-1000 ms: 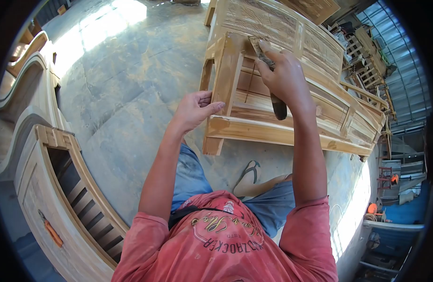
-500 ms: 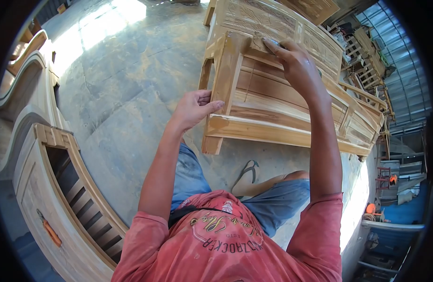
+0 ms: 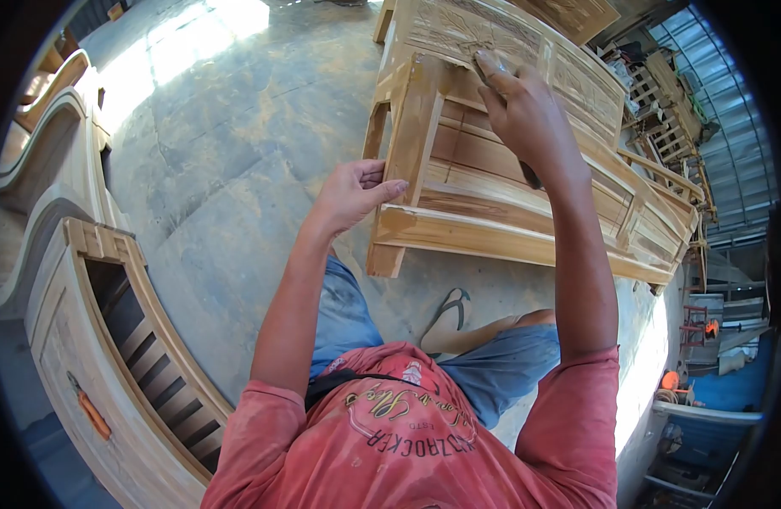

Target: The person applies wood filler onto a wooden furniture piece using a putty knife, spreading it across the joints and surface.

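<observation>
The wooden furniture frame (image 3: 492,201) occupies the upper centre and right of the frame, its corner post (image 3: 413,136) nearest the person and its long lower rail (image 3: 484,239) running off toward the right. The left hand (image 3: 348,199), at centre, is closed on the outer edge of the corner post, thumb on the near face and fingers curled at the side; this placement appears meant to steady the piece, though how firmly it presses cannot be told. The right hand (image 3: 530,114), upper right of centre, is closed around a hand tool (image 3: 531,176), whose dark handle end shows below the palm. The fingers point toward the top of the corner post, a hold judged suitable for guiding the working end over the joint; whether that end touches the wood cannot be confirmed, as the hand largely covers it. The hands are apart, the right higher in the picture, with the post's upper part between them. A carved panel (image 3: 441,30) lies just beyond the right hand. Orange-handled pliers (image 3: 93,416) rest on a slatted wooden piece (image 3: 55,339) at lower left, well apart from both hands.
</observation>
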The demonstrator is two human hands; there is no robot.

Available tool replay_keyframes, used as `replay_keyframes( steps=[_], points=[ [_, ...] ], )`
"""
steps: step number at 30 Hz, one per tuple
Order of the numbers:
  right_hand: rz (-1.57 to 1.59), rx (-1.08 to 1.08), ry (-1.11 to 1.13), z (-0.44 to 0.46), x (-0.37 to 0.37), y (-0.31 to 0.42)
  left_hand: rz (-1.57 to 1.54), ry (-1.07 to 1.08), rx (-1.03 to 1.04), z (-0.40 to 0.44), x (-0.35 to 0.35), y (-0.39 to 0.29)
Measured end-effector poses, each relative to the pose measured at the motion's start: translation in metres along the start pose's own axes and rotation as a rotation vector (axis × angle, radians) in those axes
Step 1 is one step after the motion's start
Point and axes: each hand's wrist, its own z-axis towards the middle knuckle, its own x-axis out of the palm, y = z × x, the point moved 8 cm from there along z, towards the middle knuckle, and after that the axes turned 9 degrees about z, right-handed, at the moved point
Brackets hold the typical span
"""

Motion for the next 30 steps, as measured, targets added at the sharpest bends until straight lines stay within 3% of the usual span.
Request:
replay_keyframes(
  steps=[11, 15, 30],
  points=[
    [0.146, 0.191, 0.227, -0.043, 0.035, 0.014, 0.007, 0.011, -0.024, 0.0, 0.002, 0.0],
    [0.204, 0.065, 0.268, -0.068, 0.014, 0.002, 0.026, 0.026, -0.009, 0.001, 0.0, 0.0],
    [0.583, 0.412, 0.03, -0.21, 0.021, -0.038, 0.045, 0.079, -0.082, 0.002, -0.002, 0.004]
  ],
)
